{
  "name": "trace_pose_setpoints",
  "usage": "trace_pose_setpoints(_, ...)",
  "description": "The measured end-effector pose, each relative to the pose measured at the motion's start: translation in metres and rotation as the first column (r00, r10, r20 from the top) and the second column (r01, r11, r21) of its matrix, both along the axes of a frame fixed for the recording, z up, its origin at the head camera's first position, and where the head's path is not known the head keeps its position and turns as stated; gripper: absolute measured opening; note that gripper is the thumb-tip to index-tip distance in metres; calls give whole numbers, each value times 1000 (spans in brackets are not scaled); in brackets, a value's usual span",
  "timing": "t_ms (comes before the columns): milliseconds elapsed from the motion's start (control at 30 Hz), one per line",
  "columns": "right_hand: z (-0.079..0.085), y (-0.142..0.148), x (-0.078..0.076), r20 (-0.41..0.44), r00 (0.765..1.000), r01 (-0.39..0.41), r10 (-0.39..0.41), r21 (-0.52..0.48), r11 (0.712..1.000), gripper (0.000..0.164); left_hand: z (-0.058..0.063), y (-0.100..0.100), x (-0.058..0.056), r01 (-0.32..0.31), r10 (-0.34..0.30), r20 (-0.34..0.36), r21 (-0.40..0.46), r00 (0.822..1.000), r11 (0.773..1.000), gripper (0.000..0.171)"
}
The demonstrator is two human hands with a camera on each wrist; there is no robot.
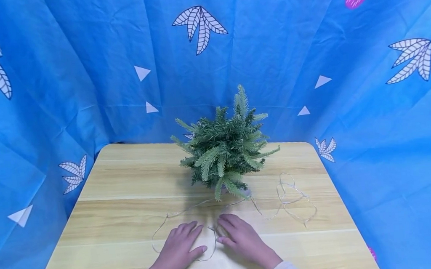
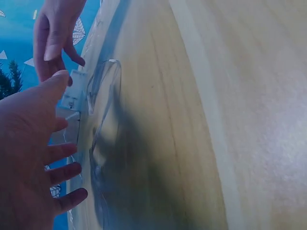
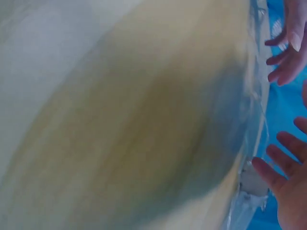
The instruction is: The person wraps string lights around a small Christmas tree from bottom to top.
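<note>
A thin, clear-coated wire string [image 1: 215,242] lies in loops on the table around both hands. My left hand [image 1: 180,249] is low over the front middle of the table, fingers spread, with part of a loop beside its thumb. Facing it, my right hand [image 1: 242,238] has loosely bent fingers and a wire end close to its fingertips. In the left wrist view a pale boxy piece [image 2: 74,88] shows just beyond the right fingers. Behind the hands stands a small artificial fir tree [image 1: 225,146], its base mostly hidden by branches.
More wire [image 1: 296,200] lies looped on the right side of the wooden table [image 1: 119,171]. A blue patterned cloth [image 1: 269,41] hangs around the back and sides, close to the table's edges.
</note>
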State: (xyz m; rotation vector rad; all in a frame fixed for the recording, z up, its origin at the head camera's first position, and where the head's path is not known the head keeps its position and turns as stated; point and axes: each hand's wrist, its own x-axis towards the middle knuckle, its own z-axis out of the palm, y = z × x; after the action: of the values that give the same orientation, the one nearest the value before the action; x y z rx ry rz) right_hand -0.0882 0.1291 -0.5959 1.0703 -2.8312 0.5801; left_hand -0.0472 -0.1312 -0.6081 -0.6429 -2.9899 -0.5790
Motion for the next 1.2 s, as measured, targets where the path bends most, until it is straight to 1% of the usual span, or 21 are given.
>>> trace_pose_setpoints(67,-5,-2,1,-54,997,-56,56,0,998,57,-2,-1,1,17,-17,-25,-1,1000,1000,67)
trace_pose_setpoints(133,-10,-4,0,-108,987,-117,116,-8,993,54,-3,-3,2,39,-40,-46,-13,998,999,64)
trace_pose_setpoints(267,-17,-5,-2,-211,955,-214,208,-6,977,40,-4,-6,2,116,-119,-62,-42,991,992,57)
trace_pose_setpoints(367,-20,-4,-2,-257,936,-251,243,2,968,28,-4,-7,2,171,-174,-57,-60,983,983,49)
trace_pose_setpoints(467,-21,-4,-3,-270,929,-264,252,-8,965,18,-3,-8,3,196,-199,-42,-61,979,979,40)
trace_pose_setpoints(567,-22,-5,-2,-266,932,-264,247,-27,964,11,-3,-8,4,211,-213,-23,-53,977,976,30)
trace_pose_setpoints(733,-24,-6,-1,-271,938,-234,218,-27,972,10,-2,-8,5,244,-246,-24,-46,969,969,17)
trace_pose_setpoints(900,-26,-5,1,-278,941,-195,191,15,981,12,-1,-7,6,269,-272,-63,-59,960,961,17)
trace_pose_setpoints(1033,-25,-2,1,-249,956,-149,154,41,988,13,-1,-7,6,281,-286,-88,-63,954,958,16)
trace_pose_setpoints(1100,-22,0,1,-220,967,-126,129,27,992,14,-1,-8,5,283,-288,-88,-62,954,957,14)
trace_pose_setpoints(1200,-15,4,-1,-195,976,-104,99,-14,995,13,-1,-8,5,282,-286,-90,-61,954,958,11)
